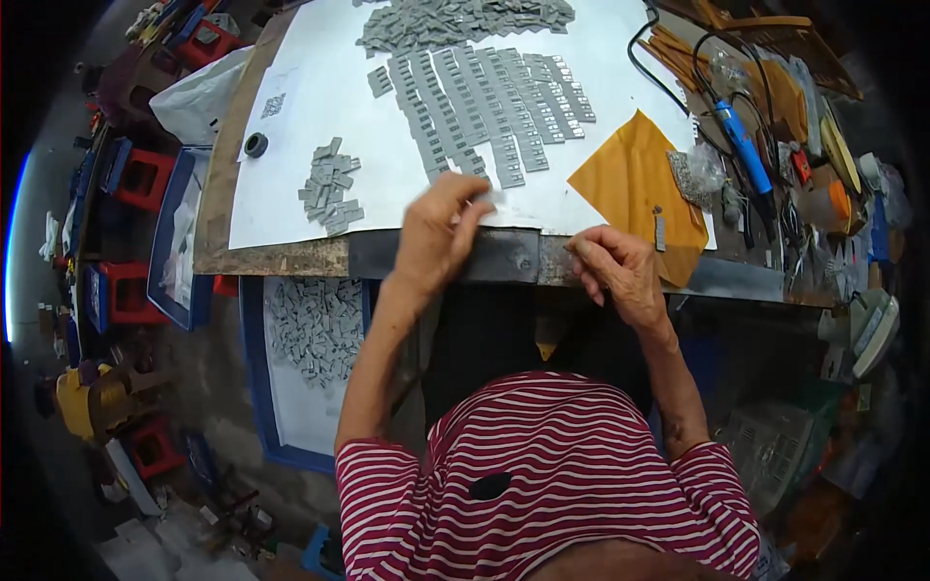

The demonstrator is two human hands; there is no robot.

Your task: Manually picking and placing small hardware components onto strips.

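Note:
My left hand is over the front of the white sheet, thumb and forefinger closed at a small grey flat piece, partly hidden by the fingertips. Just beyond it, many similar grey pieces lie side by side in slanting rows, with small notches or slots showing. My right hand hovers at the table's front edge, its thumb and forefinger pinched together; whatever is between them is too small to make out. Close to that hand, a short grey strip rests on a brown-orange paper sheet.
A heap of grey pieces covers the far side, with a smaller pile at left near a dark ring. A blue-handled tool with a black cable lies right. Below the table is a blue tray of pieces.

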